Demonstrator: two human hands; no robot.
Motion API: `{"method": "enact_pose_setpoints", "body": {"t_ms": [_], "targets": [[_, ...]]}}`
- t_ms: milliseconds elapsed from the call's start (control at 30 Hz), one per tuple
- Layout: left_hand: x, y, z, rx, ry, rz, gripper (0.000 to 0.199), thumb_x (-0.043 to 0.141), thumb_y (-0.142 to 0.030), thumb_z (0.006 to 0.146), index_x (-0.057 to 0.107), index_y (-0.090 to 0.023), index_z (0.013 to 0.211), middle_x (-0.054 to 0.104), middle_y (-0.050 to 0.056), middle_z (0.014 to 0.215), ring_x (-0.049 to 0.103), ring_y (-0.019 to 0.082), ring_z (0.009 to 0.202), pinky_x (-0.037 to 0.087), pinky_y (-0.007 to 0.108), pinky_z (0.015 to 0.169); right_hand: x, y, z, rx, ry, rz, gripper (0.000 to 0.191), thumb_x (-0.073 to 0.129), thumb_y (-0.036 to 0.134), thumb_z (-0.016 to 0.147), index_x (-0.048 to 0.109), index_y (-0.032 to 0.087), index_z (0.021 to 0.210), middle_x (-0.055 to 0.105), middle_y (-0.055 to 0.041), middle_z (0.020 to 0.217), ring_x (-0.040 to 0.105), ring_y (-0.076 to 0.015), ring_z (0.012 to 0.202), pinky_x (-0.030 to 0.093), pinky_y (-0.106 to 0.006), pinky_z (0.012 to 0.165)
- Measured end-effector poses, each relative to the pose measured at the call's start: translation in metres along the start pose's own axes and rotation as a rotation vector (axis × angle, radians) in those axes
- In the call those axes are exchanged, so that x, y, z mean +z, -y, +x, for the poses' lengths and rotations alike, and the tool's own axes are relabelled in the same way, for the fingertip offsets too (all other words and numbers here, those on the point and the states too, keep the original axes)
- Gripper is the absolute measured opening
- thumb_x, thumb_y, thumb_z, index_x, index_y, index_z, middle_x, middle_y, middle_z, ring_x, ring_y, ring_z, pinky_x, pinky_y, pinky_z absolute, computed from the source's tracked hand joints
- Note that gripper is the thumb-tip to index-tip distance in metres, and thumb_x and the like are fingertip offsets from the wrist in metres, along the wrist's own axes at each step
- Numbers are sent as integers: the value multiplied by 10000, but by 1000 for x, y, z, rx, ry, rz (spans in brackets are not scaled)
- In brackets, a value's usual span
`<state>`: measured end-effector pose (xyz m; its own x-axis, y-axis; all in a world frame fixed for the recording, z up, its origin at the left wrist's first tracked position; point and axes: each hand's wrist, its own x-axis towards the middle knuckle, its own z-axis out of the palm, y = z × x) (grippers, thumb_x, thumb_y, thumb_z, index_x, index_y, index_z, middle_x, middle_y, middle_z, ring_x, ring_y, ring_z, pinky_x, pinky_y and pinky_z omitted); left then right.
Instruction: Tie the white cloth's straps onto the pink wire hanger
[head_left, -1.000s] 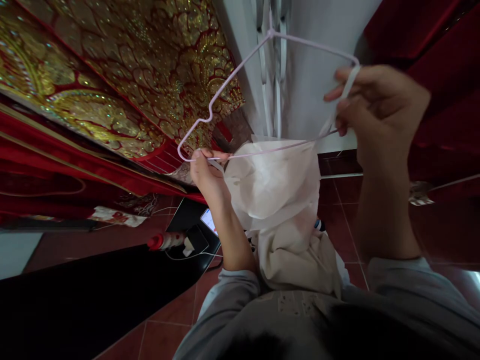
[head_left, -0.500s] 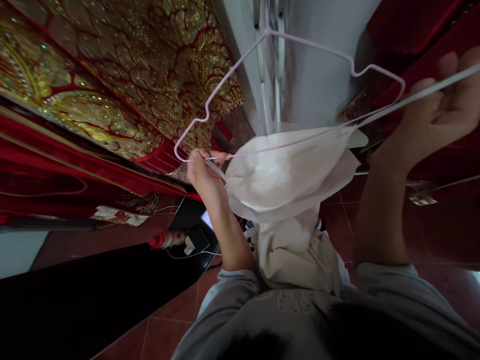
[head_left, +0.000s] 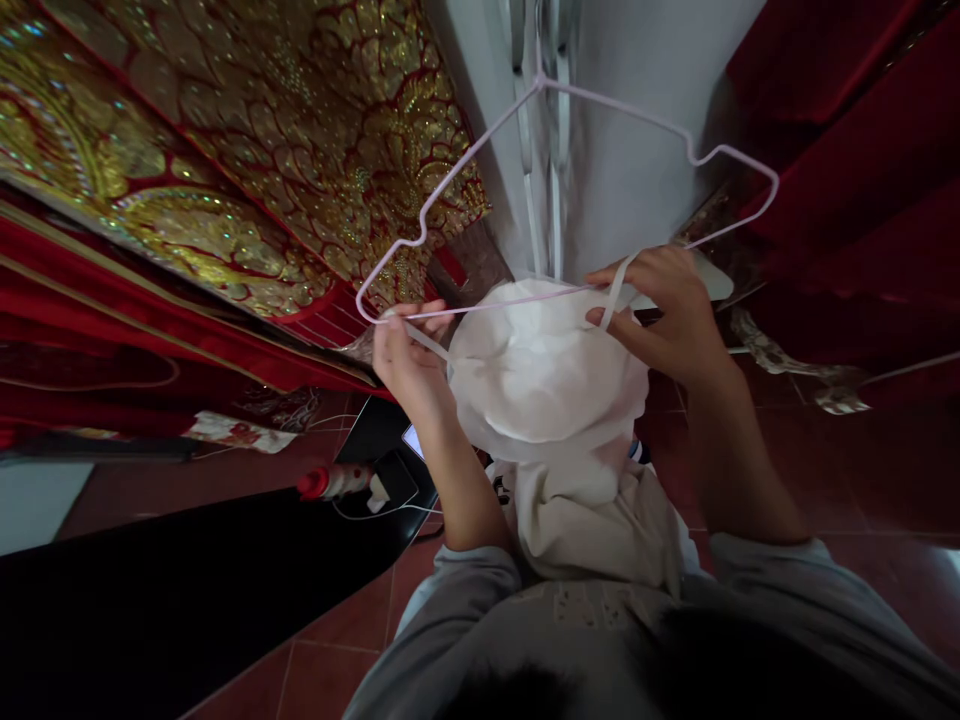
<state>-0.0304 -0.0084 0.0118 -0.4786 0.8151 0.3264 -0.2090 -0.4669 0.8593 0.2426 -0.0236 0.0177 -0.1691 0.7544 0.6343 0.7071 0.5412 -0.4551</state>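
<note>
A pale lilac wire hanger [head_left: 480,149] hangs in front of me, its lower bar crossing above a white sheer garment [head_left: 547,385]. My left hand [head_left: 411,350] is closed at the hanger's lower left corner, pinching it together with a white strap that runs down to the garment. Near the right part of the bar, my right hand [head_left: 671,310] holds another white strap [head_left: 619,280], which passes over the index finger and down by the thumb. The garment hangs from the straps, its opening facing up.
Red cloth with gold sequins [head_left: 315,130] hangs at the left, and dark red cloth [head_left: 840,170] at the right. Metal rails [head_left: 555,200] run behind the hanger. On a black table [head_left: 225,590] at lower left are a red-topped bottle [head_left: 330,481], a phone [head_left: 412,440] and a white cable.
My right hand has come in from the far right to the hanger's bar, bringing the strap with it. The hanger has shifted slightly, and my left hand stays at its corner.
</note>
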Motion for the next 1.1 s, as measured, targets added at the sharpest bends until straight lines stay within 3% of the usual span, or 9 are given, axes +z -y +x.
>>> {"method": "enact_pose_setpoints", "body": {"t_ms": [167, 267, 467, 633, 700, 800, 900, 1000, 1100], "targets": [[-20, -7, 17, 162, -181, -120, 280, 527, -95, 900, 735, -164, 1075, 809, 55, 1021, 772, 149, 915, 604, 278, 887, 9, 4, -3, -18, -20, 30, 341, 673, 575, 957, 751, 295, 1135, 778, -54, 1058, 688, -289, 1016, 476, -521, 992], [-22, -14, 28, 262, -155, -148, 406, 492, -16, 884, 775, -224, 1087, 812, 15, 1134, 765, 155, 1064, 587, 291, 997, 10, 4, -1, 0, -14, 32, 320, 672, 564, 957, 752, 309, 1133, 777, -51, 1061, 690, -295, 1026, 487, -536, 995], [-13, -30, 48, 169, 239, 178, 204, 740, -161, 961, 821, -199, 1144, 807, 59, 1070, 750, 200, 953, 587, 346, 913, 7, -1, -4, 31, -22, -6, 263, 678, 526, 949, 751, 342, 1120, 767, -50, 1046, 680, -310, 1038, 502, -570, 1010], [0, -43, 70, 26, 521, 447, 123, 882, -190, 869, 791, -207, 788, 626, -14, 679, 555, 134, 661, 486, 291, 705, 10, -3, -6, 49, -56, 8, 251, 670, 516, 953, 748, 332, 1104, 759, -65, 1038, 677, -323, 1032, 485, -595, 1033], [4, -41, 74, 56, 506, 397, 213, 788, -150, 952, 741, -182, 747, 620, -12, 683, 547, 125, 680, 465, 281, 711, 12, -2, -7, 50, -69, 1, 250, 661, 516, 957, 749, 326, 1094, 756, -66, 1020, 680, -317, 1008, 488, -597, 1032], [3, -28, 72, 60, 312, 172, 185, 644, -26, 998, 721, -173, 918, 678, -19, 801, 618, 115, 750, 468, 271, 730, 16, -1, -9, 22, -104, -3, 234, 647, 492, 968, 748, 325, 1096, 748, -58, 977, 683, -304, 977, 496, -596, 1028], [-6, -10, 57, -125, 142, -91, 100, 631, -148, 1026, 673, -238, 1033, 728, -22, 916, 688, 127, 809, 527, 283, 773, 20, 0, -10, 14, -123, -9, 217, 624, 459, 982, 747, 334, 1110, 750, -56, 987, 684, -306, 993, 499, -607, 1031], [-10, 5, 34, -303, 205, -200, 134, 704, -379, 990, 683, -250, 1019, 759, 23, 950, 730, 165, 852, 584, 303, 803, 22, 3, -9, 28, -108, -23, 214, 630, 448, 978, 751, 336, 1115, 758, -64, 1030, 687, -323, 1034, 494, -622, 1043], [-5, 11, 16, -266, 256, -178, 269, 739, -495, 954, 673, -236, 925, 746, 37, 850, 755, 187, 875, 609, 299, 822, 20, 6, -6, 22, -92, -11, 207, 653, 438, 972, 758, 348, 1125, 765, -63, 1054, 693, -320, 1034, 504, -608, 1036]]}}
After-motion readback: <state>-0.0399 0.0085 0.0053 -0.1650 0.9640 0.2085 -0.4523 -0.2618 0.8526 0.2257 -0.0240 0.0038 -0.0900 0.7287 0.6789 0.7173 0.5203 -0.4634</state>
